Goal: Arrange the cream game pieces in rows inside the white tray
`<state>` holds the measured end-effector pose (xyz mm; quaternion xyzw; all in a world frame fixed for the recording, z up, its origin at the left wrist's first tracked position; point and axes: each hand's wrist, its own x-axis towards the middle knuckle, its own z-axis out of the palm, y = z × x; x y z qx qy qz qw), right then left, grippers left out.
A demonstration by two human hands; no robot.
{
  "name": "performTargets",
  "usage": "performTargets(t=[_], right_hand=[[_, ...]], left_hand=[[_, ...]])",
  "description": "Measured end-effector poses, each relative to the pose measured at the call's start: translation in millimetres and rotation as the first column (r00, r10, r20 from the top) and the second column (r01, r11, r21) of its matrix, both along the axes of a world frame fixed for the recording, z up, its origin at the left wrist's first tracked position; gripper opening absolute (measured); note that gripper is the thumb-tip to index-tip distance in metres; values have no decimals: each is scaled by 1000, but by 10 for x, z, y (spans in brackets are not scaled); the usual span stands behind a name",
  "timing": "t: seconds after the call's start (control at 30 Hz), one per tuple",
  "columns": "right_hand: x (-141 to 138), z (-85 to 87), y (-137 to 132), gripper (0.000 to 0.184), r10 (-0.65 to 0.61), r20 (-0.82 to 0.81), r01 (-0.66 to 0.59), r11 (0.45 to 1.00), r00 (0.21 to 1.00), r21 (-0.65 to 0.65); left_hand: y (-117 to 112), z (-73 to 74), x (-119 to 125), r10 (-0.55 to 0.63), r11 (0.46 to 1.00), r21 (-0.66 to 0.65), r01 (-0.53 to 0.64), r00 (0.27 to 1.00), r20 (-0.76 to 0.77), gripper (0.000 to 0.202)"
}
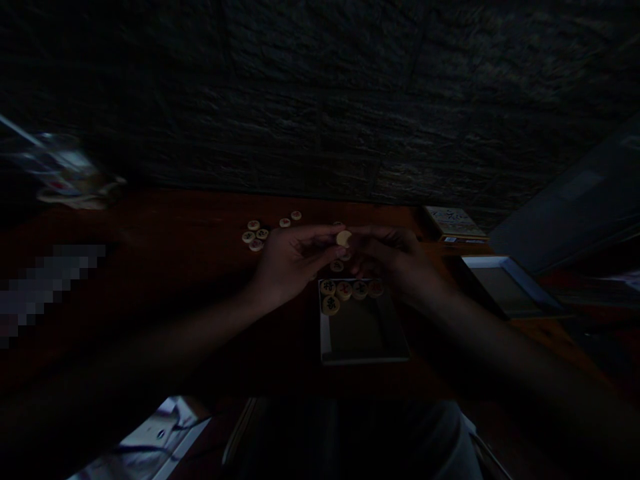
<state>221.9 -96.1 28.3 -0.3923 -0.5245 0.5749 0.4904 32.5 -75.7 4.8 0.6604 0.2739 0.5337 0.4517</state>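
Between the fingertips of my left hand point(293, 257) and my right hand point(400, 260) is a round xiangqi piece point(344, 238), a pale wooden disc. The left thumb and fingers pinch it, and the right fingertips meet it from the other side. Just below my hands lies a shallow open box point(365, 361). Along its far edge sits a row of pieces, among them a red-marked piece point(344, 290), and a black-marked piece point(330, 305) lies beneath the row at the left. Another piece point(337, 265) is on the table close under my fingers.
Several loose pieces point(262, 234) lie on the dark wooden table point(190, 247) left of my hands. At the right are an empty box lid point(515, 287) and a flat printed box point(455, 222). A clear cup point(65, 170) stands far left. A stone wall point(320, 113) rises behind.
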Motion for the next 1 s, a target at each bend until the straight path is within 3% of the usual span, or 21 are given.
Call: performTargets(t=[0.3,0.53,0.73,1.0], right_hand=[[35,-35,25,40,-11,28,8,995,1000,99],[5,-26,-6,34,-91,117,75,987,989,140],[16,-2,-13,34,-109,176,82,985,978,152],[28,-25,-23,36,-119,179,90,983,977,162]], left_hand=[[14,-7,-35,89,993,84,-82,993,-83,25],[-11,-7,-19,49,995,84,-44,997,-59,22],[-41,11,5,10,1000,16,-9,1000,-21,26],[-36,-18,-7,7,1000,22,-6,999,-43,29]])
